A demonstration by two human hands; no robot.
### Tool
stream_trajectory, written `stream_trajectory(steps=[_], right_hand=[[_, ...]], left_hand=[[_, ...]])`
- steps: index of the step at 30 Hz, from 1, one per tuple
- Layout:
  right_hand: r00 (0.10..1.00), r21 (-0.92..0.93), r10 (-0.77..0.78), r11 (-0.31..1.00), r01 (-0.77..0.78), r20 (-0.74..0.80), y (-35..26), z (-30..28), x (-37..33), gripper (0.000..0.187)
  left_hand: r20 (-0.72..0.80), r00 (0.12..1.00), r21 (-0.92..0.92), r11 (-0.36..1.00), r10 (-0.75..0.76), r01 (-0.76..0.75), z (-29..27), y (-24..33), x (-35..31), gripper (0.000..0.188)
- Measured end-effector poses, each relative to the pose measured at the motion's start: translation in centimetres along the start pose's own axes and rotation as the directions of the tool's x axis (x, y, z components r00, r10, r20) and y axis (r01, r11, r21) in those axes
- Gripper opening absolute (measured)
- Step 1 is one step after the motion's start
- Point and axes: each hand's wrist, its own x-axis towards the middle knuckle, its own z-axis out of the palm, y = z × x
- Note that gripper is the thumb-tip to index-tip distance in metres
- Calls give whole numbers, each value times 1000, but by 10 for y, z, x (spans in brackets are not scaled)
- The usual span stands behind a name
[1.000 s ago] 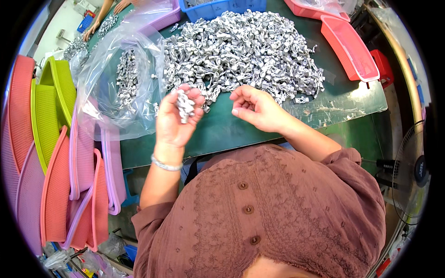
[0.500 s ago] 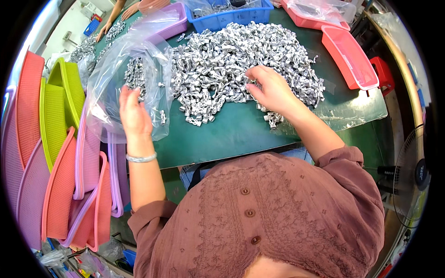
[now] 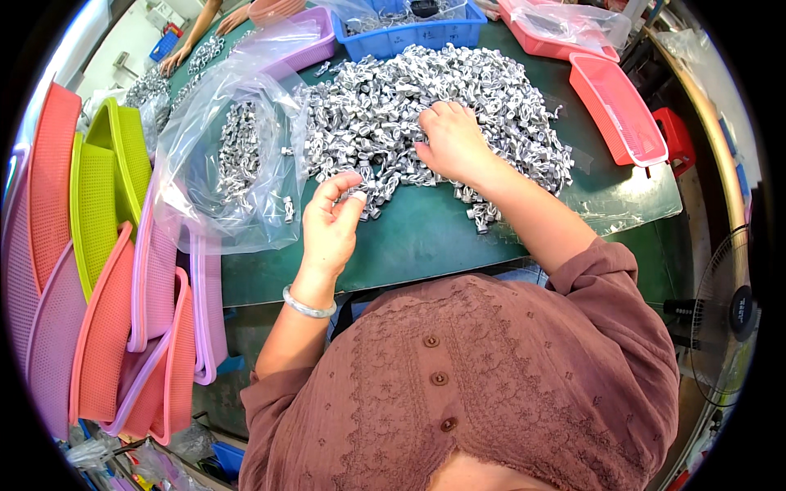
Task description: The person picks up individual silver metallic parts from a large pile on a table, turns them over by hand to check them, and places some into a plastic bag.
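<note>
A broad heap of small grey pieces with white loops (image 3: 368, 106) lies on the green table (image 3: 393, 237). My right hand (image 3: 455, 146) is over the middle of the heap, fingers curled down against it; whatever is under the fingertips is hidden. At the heap's near left edge, my left hand (image 3: 329, 233) has its thumb and index finger a little apart, and I see nothing between them. Left of that hand lies an open clear plastic bag (image 3: 184, 196). Several of the same pieces (image 3: 239, 151) show inside the bag.
Pink, purple and green baskets (image 3: 98, 221) stand stacked at the left. A blue bin (image 3: 413, 37) and a purple basket (image 3: 303, 49) are behind the heap. At the right are a pink basket (image 3: 618, 110) and a fan (image 3: 720, 311). Another person's hand (image 3: 173, 61) shows far left.
My left hand has left the bag and moved right, to the heap's near edge. My right hand has shifted slightly left and farther in over the heap, its fingers more curled.
</note>
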Motion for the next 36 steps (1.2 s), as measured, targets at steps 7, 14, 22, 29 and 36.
stream_trajectory(steps=[7, 14, 22, 29, 36], right_hand=[[998, 91, -29, 995, 34, -56, 1, 6, 1, 21], [1000, 426, 17, 905, -19, 9, 13, -2, 0, 28], [954, 951, 56, 83, -298, 294, -8, -19, -33, 22], [994, 994, -30, 25, -107, 108, -36, -17, -60, 17], [990, 990, -73, -58, -126, 122, -42, -16, -63, 24]], left_hand=[[114, 986, -5, 993, -120, 121, 11, -5, -8, 22], [97, 992, 30, 997, -76, 73, 12, -2, -9, 22], [96, 995, -135, 991, 0, 13, 28, 6, -8, 34], [145, 935, 126, 931, 325, -343, 33, 21, -12, 23], [182, 880, 247, 846, 438, -473, 30, 23, -14, 20]])
